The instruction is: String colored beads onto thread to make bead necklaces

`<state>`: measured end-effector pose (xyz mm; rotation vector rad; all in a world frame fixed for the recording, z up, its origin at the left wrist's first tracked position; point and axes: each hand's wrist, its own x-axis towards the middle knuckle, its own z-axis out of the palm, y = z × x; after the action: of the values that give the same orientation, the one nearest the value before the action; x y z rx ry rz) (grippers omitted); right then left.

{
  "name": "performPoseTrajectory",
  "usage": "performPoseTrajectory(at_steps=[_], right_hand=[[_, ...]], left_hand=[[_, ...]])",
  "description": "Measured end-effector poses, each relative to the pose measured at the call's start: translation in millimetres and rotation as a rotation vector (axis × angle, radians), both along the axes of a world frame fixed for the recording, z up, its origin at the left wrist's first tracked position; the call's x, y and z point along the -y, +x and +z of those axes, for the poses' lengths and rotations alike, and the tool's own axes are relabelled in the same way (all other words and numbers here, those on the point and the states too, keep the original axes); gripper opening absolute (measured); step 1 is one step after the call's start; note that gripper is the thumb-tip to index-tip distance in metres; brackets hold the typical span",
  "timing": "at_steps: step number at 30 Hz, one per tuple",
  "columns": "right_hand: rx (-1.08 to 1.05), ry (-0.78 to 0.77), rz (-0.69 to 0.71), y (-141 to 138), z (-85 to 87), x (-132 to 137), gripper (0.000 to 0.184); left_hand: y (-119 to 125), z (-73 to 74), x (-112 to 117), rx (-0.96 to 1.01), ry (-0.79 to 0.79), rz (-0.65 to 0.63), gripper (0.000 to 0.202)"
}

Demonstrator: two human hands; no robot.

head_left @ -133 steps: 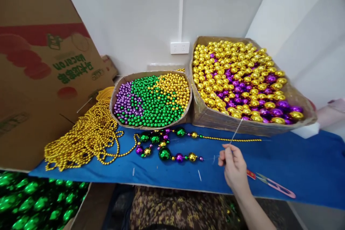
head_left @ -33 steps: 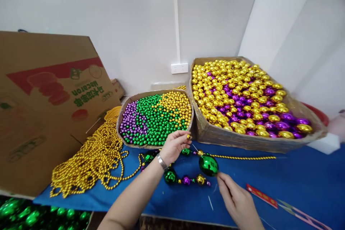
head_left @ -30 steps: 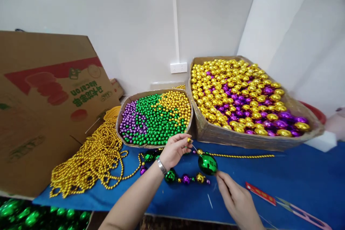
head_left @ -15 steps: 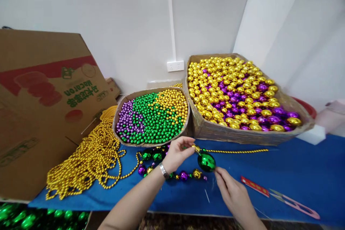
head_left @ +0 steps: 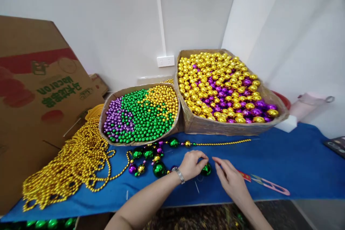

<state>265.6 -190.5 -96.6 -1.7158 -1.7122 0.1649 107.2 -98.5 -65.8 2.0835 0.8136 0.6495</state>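
My left hand (head_left: pixel 192 164) rests low on the blue table cloth (head_left: pixel 296 165), fingers curled round a large green bead (head_left: pixel 206 169) at the end of a partly strung necklace (head_left: pixel 151 156) of green, purple and gold beads. My right hand (head_left: pixel 229 179) is just right of that bead, thumb and forefinger pinched together; what they pinch is too thin to make out. A thin gold bead strand (head_left: pixel 223 143) runs along the cloth behind both hands.
A cardboard tray of small purple, green and gold beads (head_left: pixel 140 115) and a bigger tray of large gold and purple beads (head_left: pixel 223 90) stand behind. A heap of gold strands (head_left: pixel 67 165) lies left by a cardboard box (head_left: pixel 35 90). Pink-handled scissors (head_left: pixel 269 185) lie right.
Both hands dropped from in front of the trays to the cloth with the large green bead, which now lies at the necklace's end. The camera has swung to the right.
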Motion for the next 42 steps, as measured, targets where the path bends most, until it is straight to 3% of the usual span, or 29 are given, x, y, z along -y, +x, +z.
performPoseTrajectory(at_steps=[3,7,12,19,23,33,42], right_hand=[[-0.128,0.051,0.035,-4,17.1,1,0.030],[-0.222,0.111,-0.047,-8,26.4,-1,0.026],[-0.310,0.141,-0.144,7,35.7,-1,0.025],[-0.496,0.086,-0.093,-6,26.5,-7,0.028],[-0.686,0.060,-0.136,-9,26.8,-12,0.030],[-1.147,0.129,-0.182,17,67.8,-17,0.033],[-1.253,0.288,-0.314,49,64.3,-7,0.035]], left_hand=[[11,-2.2,3,-0.044,0.035,-0.073,0.022],[19,-7.5,6,-0.063,0.016,-0.123,0.022],[19,-8.3,6,0.035,-0.039,-0.131,0.022],[24,-10.7,6,0.019,-0.046,-0.055,0.019],[24,-11.7,6,-0.038,0.045,-0.132,0.015],[20,-18.7,8,-0.256,0.306,-0.223,0.020],[-21,-19.2,-17,-0.427,0.580,-0.219,0.019]])
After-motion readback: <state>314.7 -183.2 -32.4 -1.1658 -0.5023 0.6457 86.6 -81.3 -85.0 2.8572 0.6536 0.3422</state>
